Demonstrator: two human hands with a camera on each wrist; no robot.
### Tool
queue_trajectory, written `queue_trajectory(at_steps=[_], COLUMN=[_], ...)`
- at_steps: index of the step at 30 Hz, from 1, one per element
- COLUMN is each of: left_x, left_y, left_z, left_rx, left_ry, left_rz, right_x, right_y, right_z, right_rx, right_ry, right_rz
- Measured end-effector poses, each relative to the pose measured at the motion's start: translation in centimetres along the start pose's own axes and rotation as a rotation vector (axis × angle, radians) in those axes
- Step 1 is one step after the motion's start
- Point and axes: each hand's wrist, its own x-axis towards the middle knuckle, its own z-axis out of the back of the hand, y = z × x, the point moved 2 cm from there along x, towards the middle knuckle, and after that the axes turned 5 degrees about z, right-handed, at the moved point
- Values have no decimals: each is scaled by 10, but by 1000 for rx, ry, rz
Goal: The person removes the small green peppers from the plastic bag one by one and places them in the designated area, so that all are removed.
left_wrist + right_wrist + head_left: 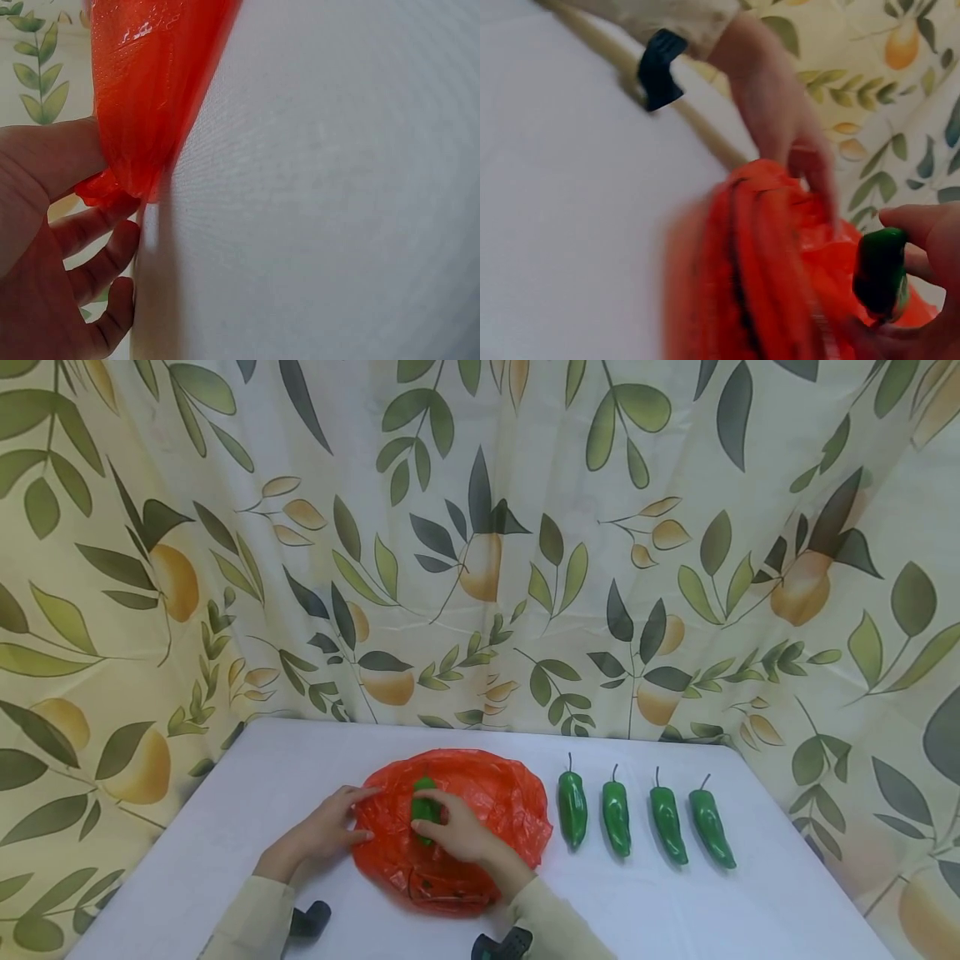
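A red plastic bag [487, 793] lies spread and crumpled on the white table. My right hand [456, 828] is over its middle and pinches a green pepper [425, 810] between thumb and fingers. The right wrist view shows the same pepper [880, 271] in those fingertips, above the red plastic. At the bag's left edge, my left hand [330, 825] holds the plastic, with thumb and index finger about the rim in the left wrist view; the thumb's tip is hidden behind the bag there. Several green peppers [617, 817] lie in a row right of the bag.
The white table [637, 918] ends at a curtain [480, 568] printed with leaves and fruit, which hangs behind it and along its sides. A dark strap [661, 71] with a device sits on the left wrist. The peppers stand apart from the bag's right edge.
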Motion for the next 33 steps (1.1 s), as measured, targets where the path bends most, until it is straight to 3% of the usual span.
queue_trajectory(at_steps=[6,15,33], left_x=[1,0,2], left_y=[0,5,3], left_z=[-1,-1,-4], left_rx=[-16,-27,-13], left_ry=[1,-5,-12], left_rz=[23,36,15], right_x=[-6,-19,-55], right_y=[4,5,6], right_z=[13,22,35], right_rx=[31,-6,93], right_ry=[-15,1,9], right_rz=[-45,-27,41])
